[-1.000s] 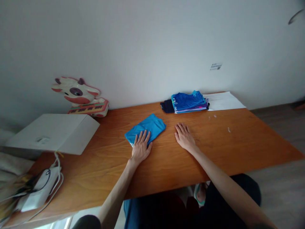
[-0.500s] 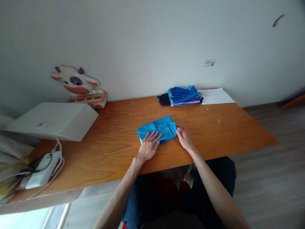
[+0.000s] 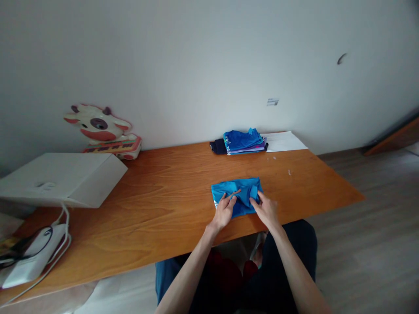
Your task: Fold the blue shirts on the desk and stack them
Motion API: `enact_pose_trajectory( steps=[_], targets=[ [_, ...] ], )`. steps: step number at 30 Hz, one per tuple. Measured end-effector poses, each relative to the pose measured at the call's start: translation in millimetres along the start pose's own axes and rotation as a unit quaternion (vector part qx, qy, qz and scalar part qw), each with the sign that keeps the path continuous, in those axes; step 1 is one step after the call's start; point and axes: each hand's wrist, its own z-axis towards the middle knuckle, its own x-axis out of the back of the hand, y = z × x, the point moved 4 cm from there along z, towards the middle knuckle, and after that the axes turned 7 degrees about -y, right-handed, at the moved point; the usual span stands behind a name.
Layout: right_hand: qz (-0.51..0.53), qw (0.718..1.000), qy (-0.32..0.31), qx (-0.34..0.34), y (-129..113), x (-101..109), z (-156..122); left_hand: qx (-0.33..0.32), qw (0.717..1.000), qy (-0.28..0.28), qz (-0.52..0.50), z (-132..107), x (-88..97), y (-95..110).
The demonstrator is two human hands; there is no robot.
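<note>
A blue folded garment (image 3: 244, 185) lies on the wooden table in front of me, wrinkled in the middle, with white print at its left edge. My left hand (image 3: 225, 211) rests on its left half, fingers stretched out over the fabric. At the right end, my right hand (image 3: 266, 209) has thumb and fingers closed on a raised fold of the cloth. Part of the near edge is hidden behind my hands.
Against the wall lies a stack of folded clothes (image 3: 244, 141), beside a white sheet (image 3: 284, 141). A cow-shaped toy keyboard (image 3: 108, 131) stands at the back left. In front of it are a white box (image 3: 65, 176) and a power strip with cables (image 3: 36, 257).
The garment now sits further right in view, partly because the camera turned. My left hand has shifted its fingers across the cloth; my right hand has moved inward over the right end, lifting a fold.
</note>
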Motion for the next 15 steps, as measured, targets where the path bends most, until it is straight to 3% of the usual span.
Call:
enact_pose_trajectory(
  steps=[2,4,6,7,9,11,13,15],
  targets=[
    [0.028,0.999,-0.013,0.038,-13,18,12,0.007,1.0,0.01,-0.022,-4,-1.9,4],
    [0.085,0.994,0.031,0.062,-45,40,22,0.007,1.0,0.008,-0.029,-16,4.2,9],
    [0.14,0.984,0.056,0.091,-97,55,25,0.006,0.999,0.01,-0.034,-38,21.6,11],
    [0.166,0.978,0.031,0.118,-129,56,22,0.009,0.999,0.02,-0.048,-51,34.7,10],
    [0.207,0.949,-0.084,0.22,-201,45,6,0.027,0.989,0.068,-0.127,-83,68.2,1],
    [0.227,0.889,-0.211,0.337,-261,23,-20,0.049,0.961,0.146,-0.229,-118,105.7,-16],
    [0.243,0.838,-0.277,0.402,-291,-2,-44,0.082,0.921,0.22,-0.31,-154,139.1,-38],
    [0.254,0.837,-0.279,0.396,-286,-24,-54,0.122,0.881,0.262,-0.375,-184,162.5,-61]
  ],
)
